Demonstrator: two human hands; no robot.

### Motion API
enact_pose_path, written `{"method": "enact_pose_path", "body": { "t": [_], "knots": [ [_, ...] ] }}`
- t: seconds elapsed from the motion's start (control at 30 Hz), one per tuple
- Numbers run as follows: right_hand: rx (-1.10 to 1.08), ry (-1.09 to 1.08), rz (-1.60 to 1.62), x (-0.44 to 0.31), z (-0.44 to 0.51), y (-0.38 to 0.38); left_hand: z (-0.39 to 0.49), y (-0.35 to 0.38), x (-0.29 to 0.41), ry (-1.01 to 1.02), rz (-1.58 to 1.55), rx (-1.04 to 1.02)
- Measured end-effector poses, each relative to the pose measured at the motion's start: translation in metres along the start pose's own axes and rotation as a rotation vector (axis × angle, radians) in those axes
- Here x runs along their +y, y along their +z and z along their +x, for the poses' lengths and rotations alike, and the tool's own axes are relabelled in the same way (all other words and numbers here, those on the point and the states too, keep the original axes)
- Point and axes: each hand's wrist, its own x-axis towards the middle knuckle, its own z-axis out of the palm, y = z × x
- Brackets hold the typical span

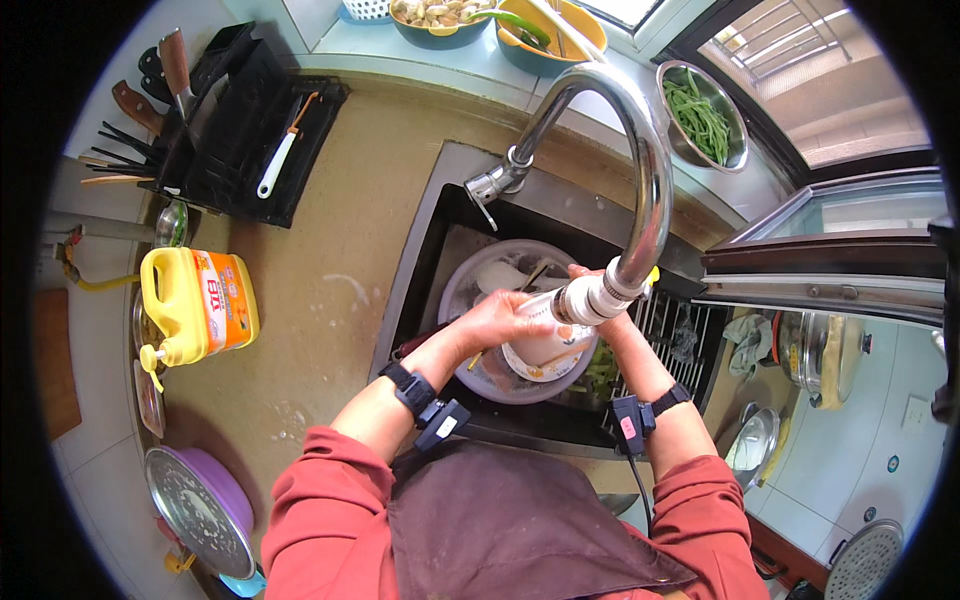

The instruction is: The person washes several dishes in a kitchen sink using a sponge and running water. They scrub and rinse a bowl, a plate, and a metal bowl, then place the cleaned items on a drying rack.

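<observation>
My left hand (497, 324) grips the near left side of a white bowl (546, 360) with an orange pattern and some writing. On its right side, my right hand (616, 327) holds the same bowl, partly hidden behind the white faucet nozzle (592, 301). The bowl is tilted under that nozzle; whether water is flowing I cannot tell. Below it, a pale lilac basin (448, 296) stands in the dark sink (429, 238). Suds and a white dish (498, 277) show inside the basin. The curved chrome faucet (651, 161) arches over from behind.
A yellow dish-soap jug (176, 304) stands left on the counter (322, 247). Behind it is a black knife rack (232, 127) with a white-handled peeler (277, 163). Green beans fill a steel bowl (731, 120) on the sill. An open window sash (825, 247) juts in at right.
</observation>
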Motion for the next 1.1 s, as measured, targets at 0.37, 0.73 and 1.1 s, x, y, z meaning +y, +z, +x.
{"method": "enact_pose_path", "body": {
  "t": [0.37,0.73,1.1],
  "knots": [
    [0.617,0.251,0.485,0.024,-0.018,0.031,0.034,0.052,-0.029,0.463,0.852,0.838],
    [0.638,0.053,0.353,0.015,-0.025,0.035,0.051,0.041,-0.028,0.247,0.784,0.814],
    [0.328,0.554,1.236,0.009,-0.023,0.041,0.023,0.015,-0.055,-0.016,-0.804,0.509]
  ]
}}
